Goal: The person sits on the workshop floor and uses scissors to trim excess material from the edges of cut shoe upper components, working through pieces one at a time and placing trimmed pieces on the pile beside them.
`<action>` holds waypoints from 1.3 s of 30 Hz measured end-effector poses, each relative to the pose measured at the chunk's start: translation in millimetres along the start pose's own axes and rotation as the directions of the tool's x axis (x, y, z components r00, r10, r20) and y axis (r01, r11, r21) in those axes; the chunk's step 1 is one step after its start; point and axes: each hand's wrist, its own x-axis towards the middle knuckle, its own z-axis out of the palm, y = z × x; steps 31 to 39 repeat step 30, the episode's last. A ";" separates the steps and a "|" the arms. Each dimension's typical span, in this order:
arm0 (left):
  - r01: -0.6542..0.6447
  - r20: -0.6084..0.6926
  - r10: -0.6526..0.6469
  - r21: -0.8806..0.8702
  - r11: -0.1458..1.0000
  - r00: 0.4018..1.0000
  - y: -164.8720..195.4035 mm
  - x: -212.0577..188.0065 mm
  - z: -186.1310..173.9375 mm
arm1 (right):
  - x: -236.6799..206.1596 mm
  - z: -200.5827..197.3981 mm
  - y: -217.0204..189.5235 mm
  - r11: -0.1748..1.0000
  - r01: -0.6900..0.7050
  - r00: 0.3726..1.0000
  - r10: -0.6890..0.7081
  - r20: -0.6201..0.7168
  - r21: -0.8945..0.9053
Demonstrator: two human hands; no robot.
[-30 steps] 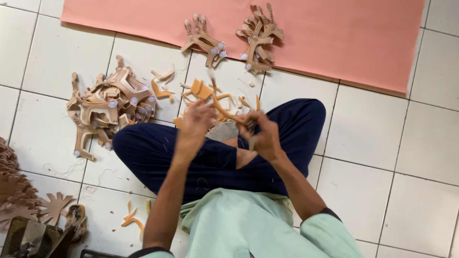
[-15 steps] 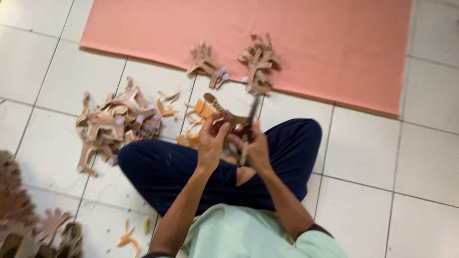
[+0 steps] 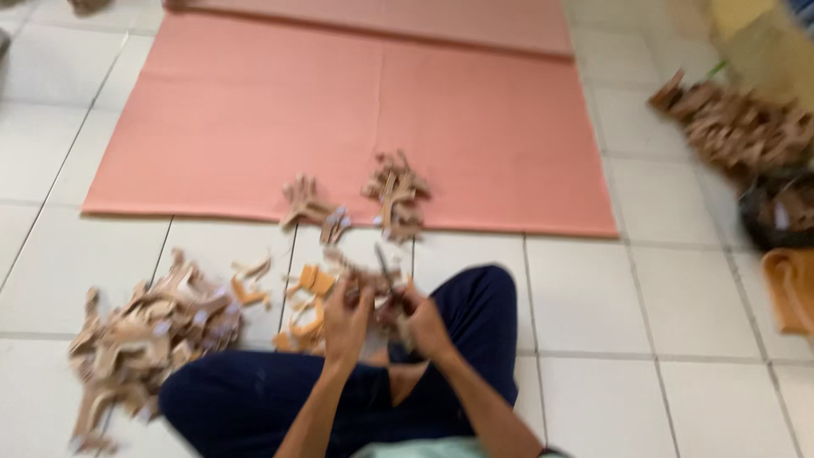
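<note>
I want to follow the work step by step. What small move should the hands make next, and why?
Probably close the scissors on the tan piece: the left hand holds it up, the right hand grips the scissors at it. Blur hides the blades.

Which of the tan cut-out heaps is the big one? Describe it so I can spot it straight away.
Start at the large salmon-pink mat on the white tiled floor. Come down off its near left corner to the tiles beside the person's dark blue trouser knee. The big heap of tan cut-out pieces lies there, far wider than the two small clusters at the mat's edge.
</note>
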 end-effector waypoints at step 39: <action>0.107 -0.199 0.228 0.926 0.361 0.953 -76.3 171.2 -23.1 | -20.5 -69.0 54.5 0.919 -0.090 0.967 0.173 -0.187 0.385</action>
